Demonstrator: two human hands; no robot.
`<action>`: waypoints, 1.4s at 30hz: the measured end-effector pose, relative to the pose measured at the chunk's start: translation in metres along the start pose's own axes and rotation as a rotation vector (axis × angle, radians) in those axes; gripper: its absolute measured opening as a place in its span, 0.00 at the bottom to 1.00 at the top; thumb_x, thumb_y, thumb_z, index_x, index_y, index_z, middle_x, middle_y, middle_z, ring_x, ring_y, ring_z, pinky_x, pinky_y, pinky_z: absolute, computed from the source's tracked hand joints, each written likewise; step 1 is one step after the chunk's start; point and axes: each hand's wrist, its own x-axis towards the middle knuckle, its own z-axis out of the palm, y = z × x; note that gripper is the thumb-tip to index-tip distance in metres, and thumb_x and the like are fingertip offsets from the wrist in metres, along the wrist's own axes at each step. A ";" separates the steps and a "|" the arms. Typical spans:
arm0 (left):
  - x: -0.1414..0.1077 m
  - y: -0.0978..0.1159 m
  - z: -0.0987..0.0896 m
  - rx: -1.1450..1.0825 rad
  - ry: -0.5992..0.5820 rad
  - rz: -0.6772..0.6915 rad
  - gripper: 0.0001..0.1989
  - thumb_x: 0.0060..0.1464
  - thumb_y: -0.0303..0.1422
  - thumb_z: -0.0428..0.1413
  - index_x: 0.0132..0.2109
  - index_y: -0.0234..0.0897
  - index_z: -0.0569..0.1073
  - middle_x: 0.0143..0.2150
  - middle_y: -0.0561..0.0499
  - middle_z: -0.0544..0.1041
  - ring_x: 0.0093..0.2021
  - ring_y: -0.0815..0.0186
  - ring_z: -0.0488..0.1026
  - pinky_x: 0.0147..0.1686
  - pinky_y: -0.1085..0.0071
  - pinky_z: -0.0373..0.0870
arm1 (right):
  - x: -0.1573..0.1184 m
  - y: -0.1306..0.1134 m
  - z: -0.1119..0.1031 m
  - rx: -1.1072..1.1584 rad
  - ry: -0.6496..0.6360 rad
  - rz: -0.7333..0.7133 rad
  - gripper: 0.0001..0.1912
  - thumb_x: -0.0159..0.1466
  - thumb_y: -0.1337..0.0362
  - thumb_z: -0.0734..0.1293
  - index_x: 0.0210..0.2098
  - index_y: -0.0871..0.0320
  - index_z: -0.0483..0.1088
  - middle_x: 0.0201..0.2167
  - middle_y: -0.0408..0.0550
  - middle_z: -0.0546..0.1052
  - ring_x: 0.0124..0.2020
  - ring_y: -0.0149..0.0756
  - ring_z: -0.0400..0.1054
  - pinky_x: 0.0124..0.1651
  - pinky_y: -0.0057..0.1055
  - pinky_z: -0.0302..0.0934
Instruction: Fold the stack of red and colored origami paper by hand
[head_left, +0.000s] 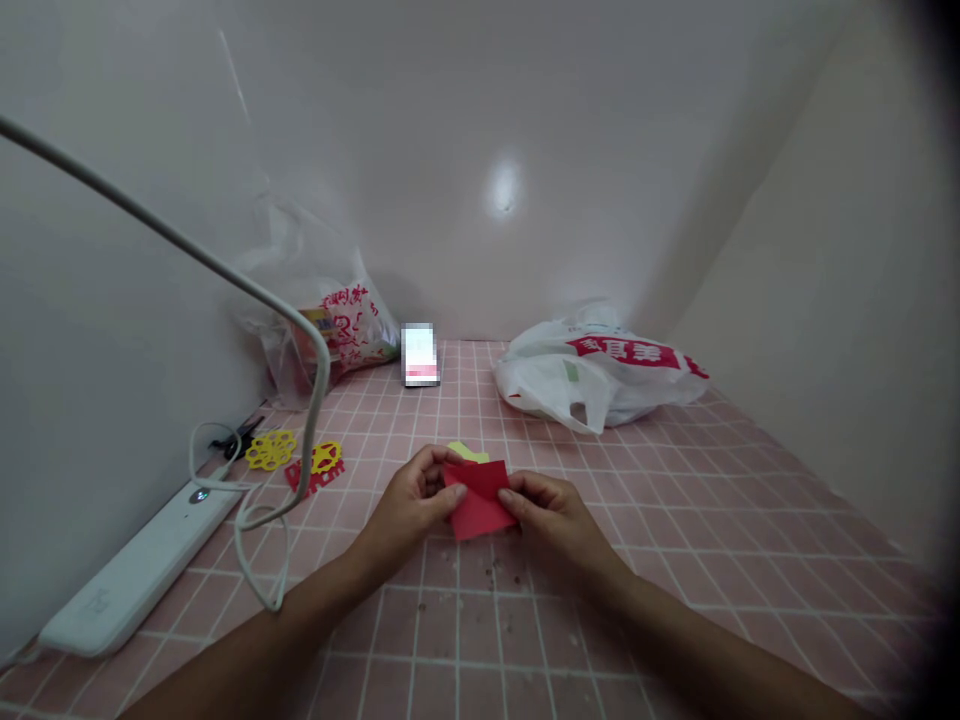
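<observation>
Red paper x1, pinched btwn both hands, left & right.

two plastic bags, two yellow cutouts

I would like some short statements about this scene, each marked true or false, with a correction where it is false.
1. Both hands hold the red paper. True: the left hand pinches its left edge and the right hand its right edge.
2. The red paper lies flat and unfolded. False: it looks folded, with a flap across the top.
3. A white plastic bag with red print lies behind the hands to the right. True.
4. The yellow cutouts lie right of the hands. False: they lie to the left, near the power strip.
5. The table has a plain blue surface. False: it is covered in pink squares.
</observation>
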 end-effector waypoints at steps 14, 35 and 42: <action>-0.004 0.010 0.007 -0.136 0.092 -0.101 0.04 0.44 0.30 0.61 0.31 0.35 0.75 0.29 0.53 0.74 0.29 0.70 0.70 0.32 0.74 0.67 | -0.004 -0.012 0.006 0.300 0.014 0.116 0.05 0.51 0.65 0.70 0.28 0.56 0.78 0.19 0.42 0.73 0.22 0.31 0.63 0.31 0.31 0.57; -0.007 0.013 0.002 0.286 0.089 0.167 0.08 0.52 0.28 0.53 0.33 0.36 0.78 0.35 0.50 0.77 0.39 0.64 0.72 0.43 0.69 0.66 | 0.000 -0.003 0.000 0.203 -0.001 0.137 0.17 0.57 0.53 0.72 0.35 0.58 0.69 0.19 0.40 0.73 0.20 0.27 0.64 0.26 0.25 0.55; -0.006 0.013 0.002 0.270 0.049 0.061 0.06 0.52 0.34 0.56 0.36 0.35 0.74 0.31 0.53 0.73 0.32 0.68 0.67 0.33 0.73 0.63 | 0.000 -0.002 0.001 0.153 0.026 0.164 0.16 0.53 0.55 0.74 0.32 0.58 0.69 0.17 0.38 0.72 0.17 0.25 0.62 0.24 0.24 0.55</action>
